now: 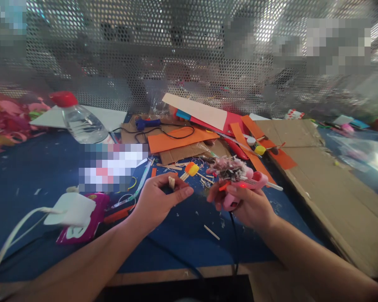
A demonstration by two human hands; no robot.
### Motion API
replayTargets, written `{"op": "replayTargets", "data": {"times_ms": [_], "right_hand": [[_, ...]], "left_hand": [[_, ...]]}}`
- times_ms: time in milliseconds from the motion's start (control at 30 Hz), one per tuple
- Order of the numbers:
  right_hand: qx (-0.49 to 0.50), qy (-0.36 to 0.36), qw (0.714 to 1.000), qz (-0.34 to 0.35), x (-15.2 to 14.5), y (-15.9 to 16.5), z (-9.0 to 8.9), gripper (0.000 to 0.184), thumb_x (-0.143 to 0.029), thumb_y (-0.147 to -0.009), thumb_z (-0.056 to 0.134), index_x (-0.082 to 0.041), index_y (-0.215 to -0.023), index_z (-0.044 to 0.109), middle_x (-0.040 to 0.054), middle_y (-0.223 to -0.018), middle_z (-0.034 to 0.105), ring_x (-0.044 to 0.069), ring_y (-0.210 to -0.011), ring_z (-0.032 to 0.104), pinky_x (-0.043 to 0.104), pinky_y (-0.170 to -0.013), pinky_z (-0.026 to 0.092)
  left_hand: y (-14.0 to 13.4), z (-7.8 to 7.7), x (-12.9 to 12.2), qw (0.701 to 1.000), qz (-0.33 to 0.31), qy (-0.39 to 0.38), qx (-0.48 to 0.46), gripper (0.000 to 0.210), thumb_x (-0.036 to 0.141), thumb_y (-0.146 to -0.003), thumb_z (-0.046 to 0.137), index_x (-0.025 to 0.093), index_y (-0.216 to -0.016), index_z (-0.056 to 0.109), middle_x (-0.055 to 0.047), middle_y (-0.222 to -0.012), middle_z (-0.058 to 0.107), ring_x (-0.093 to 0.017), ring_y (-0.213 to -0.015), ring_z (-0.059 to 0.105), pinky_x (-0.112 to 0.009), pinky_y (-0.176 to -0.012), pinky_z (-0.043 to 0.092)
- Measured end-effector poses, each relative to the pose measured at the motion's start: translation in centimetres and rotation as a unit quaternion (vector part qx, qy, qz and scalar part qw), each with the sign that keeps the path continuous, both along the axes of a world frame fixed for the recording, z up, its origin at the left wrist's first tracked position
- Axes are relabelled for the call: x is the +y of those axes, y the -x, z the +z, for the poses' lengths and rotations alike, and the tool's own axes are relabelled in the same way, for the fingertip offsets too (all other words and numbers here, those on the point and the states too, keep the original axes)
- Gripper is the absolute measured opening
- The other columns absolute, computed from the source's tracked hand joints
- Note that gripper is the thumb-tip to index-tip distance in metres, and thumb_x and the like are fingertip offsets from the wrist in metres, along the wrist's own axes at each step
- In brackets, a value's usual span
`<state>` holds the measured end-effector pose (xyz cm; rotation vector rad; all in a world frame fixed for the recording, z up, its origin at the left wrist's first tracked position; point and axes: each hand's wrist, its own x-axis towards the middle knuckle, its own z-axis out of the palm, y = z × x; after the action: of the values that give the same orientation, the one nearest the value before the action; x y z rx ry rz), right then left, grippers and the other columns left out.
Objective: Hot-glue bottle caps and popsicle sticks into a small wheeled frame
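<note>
My left hand (159, 197) is closed round a small bundle of thin wooden sticks (171, 182). An orange and yellow piece (192, 168) sits at the sticks' far end, just beyond my fingers. In my right hand (252, 205) is a pink glue gun (231, 202) with a small red light glowing on its side. A fuzzy grey-white clump (228, 167) covers its front, hiding the nozzle. A pale glue stick (274, 186) pokes out of its back, and its black cord (234, 235) hangs down. The two hands are apart above the blue table (182, 239).
A single stick (211, 232) lies in front of me. To the left are a tilted water bottle (83, 121) and a white plug adapter (71, 209) on a purple power strip (82, 235). Orange sheets (182, 139), a blue glue gun (148, 124) and cardboard (340, 188) lie behind and right.
</note>
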<state>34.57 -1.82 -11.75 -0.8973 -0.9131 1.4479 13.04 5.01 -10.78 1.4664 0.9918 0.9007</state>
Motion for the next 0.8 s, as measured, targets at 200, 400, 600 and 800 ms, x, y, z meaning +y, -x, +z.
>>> {"op": "replayTargets", "data": {"times_ms": [200,400,600,800], "right_hand": [[-0.012,0.000,0.999,0.033,0.1,0.0,0.2,0.031,-0.045,-0.080,0.080,-0.015,-0.078,0.075,0.0086,-0.074,0.076,0.017,-0.057,0.066,0.027,-0.051,0.048],[-0.012,-0.007,0.999,0.050,0.1,0.3,0.4,0.033,-0.047,-0.079,0.081,-0.016,-0.083,0.073,0.0062,-0.069,0.073,0.017,-0.057,0.064,0.027,-0.051,0.047],[-0.017,-0.002,0.999,0.048,0.1,0.3,0.4,0.037,-0.049,-0.077,0.083,-0.015,-0.089,0.073,0.0054,-0.067,0.071,0.016,-0.055,0.063,0.026,-0.050,0.045],[-0.024,-0.001,0.999,0.044,0.0,0.2,0.3,0.038,-0.051,-0.077,0.083,-0.015,-0.082,0.072,0.0053,-0.065,0.070,0.016,-0.056,0.062,0.026,-0.051,0.043]], "left_hand": [[0.2,-0.8,0.2,0.999,0.013,0.021,-0.035,0.028,0.040,-0.076,0.085,0.017,-0.071,0.071,0.001,-0.065,0.059,-0.008,-0.053,0.046,-0.023,-0.050,0.035],[0.4,-1.7,0.5,0.995,0.013,0.045,-0.083,0.035,0.051,-0.083,0.081,0.017,-0.079,0.072,0.001,-0.064,0.055,-0.008,-0.051,0.047,-0.022,-0.046,0.033],[0.3,-1.5,0.4,0.995,0.028,0.052,-0.081,0.039,0.055,-0.084,0.078,0.016,-0.077,0.073,-0.001,-0.069,0.060,-0.009,-0.052,0.050,-0.022,-0.046,0.034],[0.2,-1.3,0.6,0.994,0.055,0.039,-0.082,0.032,0.046,-0.072,0.090,0.017,-0.079,0.078,0.000,-0.069,0.061,-0.008,-0.056,0.047,-0.022,-0.049,0.035]]}}
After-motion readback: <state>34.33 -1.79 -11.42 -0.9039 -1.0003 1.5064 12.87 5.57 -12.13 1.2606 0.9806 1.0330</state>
